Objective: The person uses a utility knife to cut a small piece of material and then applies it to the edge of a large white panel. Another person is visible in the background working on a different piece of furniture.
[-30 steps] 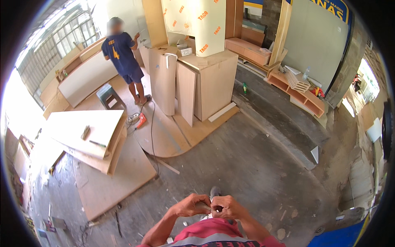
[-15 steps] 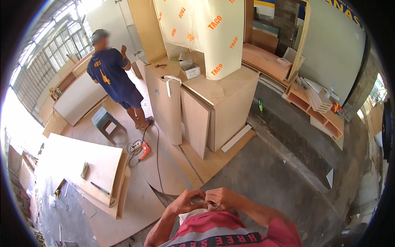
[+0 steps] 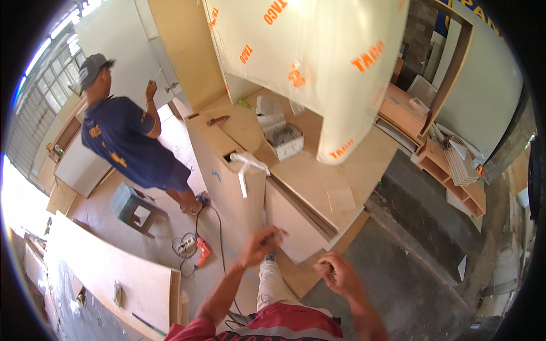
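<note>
My left hand [image 3: 263, 245] is raised in front of the wooden cabinet [image 3: 227, 181], its fingers pinched together; a small thing may be between them, too blurred to name. To its right, my right hand [image 3: 336, 271] is curled closed near the cabinet's front corner, and whatever its fingers hold, if anything, is hidden. Neither hand touches the cabinet. A loose panel [image 3: 296, 227] leans against the cabinet front. On its top lie an open white box [image 3: 287, 142] of small items, a brown-handled tool [image 3: 218, 120] and a white strip [image 3: 245, 170] draped over the edge.
Plastic-wrapped panelling [image 3: 318, 62] rises from the cabinet top. At the left a co-worker [image 3: 128, 136] stands by a grey stool [image 3: 133, 209]. A red power drill [image 3: 202, 252] with its cable lies on the floor. Stacked boards [image 3: 114, 273] fill the lower left; a low shelf unit [image 3: 449, 176] stands right.
My hands were together at my waist; now they are apart and further forward. I have stepped closer to the cabinet, which looks larger. The co-worker's raised hand now holds a thin white stick.
</note>
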A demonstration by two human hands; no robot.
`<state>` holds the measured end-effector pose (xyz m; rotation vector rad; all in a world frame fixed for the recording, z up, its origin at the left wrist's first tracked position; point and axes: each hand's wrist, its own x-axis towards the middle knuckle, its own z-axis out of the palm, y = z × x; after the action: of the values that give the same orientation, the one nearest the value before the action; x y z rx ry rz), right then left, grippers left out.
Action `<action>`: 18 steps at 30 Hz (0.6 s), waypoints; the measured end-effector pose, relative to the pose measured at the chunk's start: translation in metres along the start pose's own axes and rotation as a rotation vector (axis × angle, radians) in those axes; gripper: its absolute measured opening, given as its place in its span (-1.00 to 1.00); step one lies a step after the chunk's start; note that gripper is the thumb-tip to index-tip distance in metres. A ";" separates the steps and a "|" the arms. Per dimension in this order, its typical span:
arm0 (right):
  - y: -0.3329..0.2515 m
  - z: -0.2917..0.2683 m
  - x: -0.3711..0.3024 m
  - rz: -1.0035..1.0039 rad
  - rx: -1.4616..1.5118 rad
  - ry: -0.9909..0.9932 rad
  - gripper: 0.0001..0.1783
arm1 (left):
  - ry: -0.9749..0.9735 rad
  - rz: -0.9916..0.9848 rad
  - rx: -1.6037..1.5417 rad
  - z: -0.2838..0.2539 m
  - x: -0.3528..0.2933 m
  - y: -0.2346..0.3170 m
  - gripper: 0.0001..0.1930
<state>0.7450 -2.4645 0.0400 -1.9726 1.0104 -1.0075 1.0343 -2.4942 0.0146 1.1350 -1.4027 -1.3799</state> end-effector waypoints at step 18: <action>0.045 0.085 0.059 0.900 -0.323 0.488 -0.84 | 0.613 -0.251 1.333 -0.470 0.451 -0.078 -0.42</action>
<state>0.8270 -2.5168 -0.0180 -1.2197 2.1726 -0.8200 1.3886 -3.0413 -0.0577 2.3457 -1.6771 0.0369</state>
